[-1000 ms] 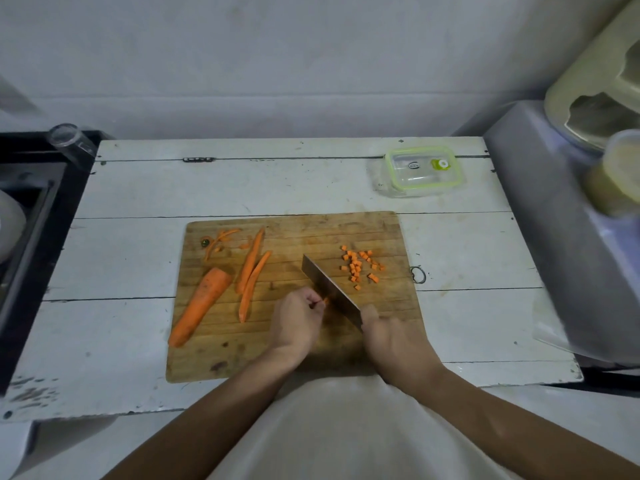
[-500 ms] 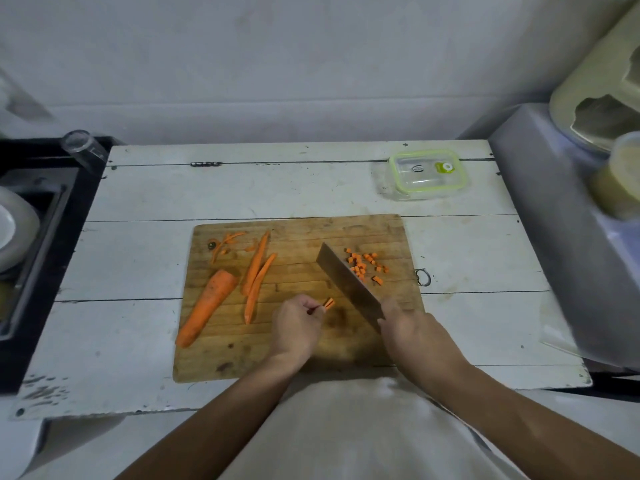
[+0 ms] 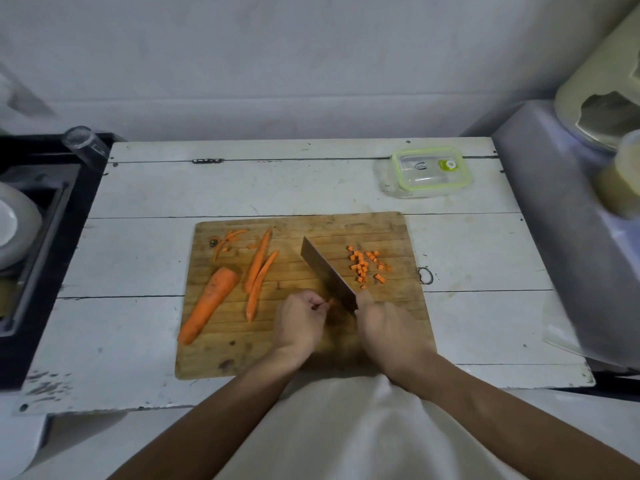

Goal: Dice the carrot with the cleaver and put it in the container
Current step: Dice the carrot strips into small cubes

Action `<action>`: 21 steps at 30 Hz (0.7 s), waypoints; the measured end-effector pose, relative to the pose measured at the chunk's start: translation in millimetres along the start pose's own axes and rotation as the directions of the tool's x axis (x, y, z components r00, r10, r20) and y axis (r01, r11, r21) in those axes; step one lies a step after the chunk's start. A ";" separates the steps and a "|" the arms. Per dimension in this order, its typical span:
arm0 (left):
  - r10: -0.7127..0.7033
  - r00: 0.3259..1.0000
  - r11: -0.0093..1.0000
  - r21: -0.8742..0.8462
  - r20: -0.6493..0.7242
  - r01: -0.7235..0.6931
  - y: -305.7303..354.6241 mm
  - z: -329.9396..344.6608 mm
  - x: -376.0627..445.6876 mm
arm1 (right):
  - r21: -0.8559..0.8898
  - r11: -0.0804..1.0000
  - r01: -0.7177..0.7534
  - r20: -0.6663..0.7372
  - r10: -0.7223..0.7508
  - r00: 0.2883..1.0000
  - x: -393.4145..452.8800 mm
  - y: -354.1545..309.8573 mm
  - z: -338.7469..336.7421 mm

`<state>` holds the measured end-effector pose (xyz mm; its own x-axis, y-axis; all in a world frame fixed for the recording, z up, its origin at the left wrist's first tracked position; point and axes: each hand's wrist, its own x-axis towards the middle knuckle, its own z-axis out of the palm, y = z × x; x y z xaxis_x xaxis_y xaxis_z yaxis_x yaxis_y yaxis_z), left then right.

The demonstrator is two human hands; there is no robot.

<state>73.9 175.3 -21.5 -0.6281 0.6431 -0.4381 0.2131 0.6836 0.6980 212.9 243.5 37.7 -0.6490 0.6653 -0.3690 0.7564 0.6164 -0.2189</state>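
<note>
On the wooden cutting board (image 3: 294,355) lies a large carrot piece (image 3: 209,303) at the left, with two long carrot strips (image 3: 259,271) beside it. A small pile of carrot dice (image 3: 365,266) sits at the board's right. My right hand (image 3: 391,330) grips the cleaver (image 3: 327,271) by its handle, blade edge down on the board. My left hand (image 3: 301,320) pinches a short carrot stick end (image 3: 330,302) right against the blade. The clear container (image 3: 427,171) with a green-rimmed lid stands at the back right of the table.
Thin carrot peelings (image 3: 227,239) lie at the board's back left corner. A black sink (image 3: 38,216) with a glass (image 3: 83,142) and a white bowl is at the left. A grey appliance (image 3: 568,216) stands at the right.
The cleaver, lifted and held off to the right half a second ago, has come back down onto the carrot stick end at my left fingertips.
</note>
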 end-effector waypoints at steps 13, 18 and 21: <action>-0.058 0.998 0.988 -0.140 0.016 0.060 -3.5 -5.1 -2.9 | 0.019 1.000 0.022 0.168 -0.025 0.985 -34.1 17.7 -5.0; -0.033 0.999 0.995 -0.097 0.024 0.035 -3.0 -5.2 -2.8 | -0.013 1.000 -0.001 0.196 0.004 0.981 -33.2 17.4 -1.4; -0.033 0.999 0.997 -0.062 0.018 0.034 -2.6 -5.2 -2.8 | -0.041 0.999 0.019 0.202 -0.010 0.979 -27.5 12.1 2.0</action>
<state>71.2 169.9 -19.2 -0.6214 0.6264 -0.4707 0.1447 0.6821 0.7168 240.1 231.8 43.4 -0.6267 0.5602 -0.5416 0.7400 0.6456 -0.1885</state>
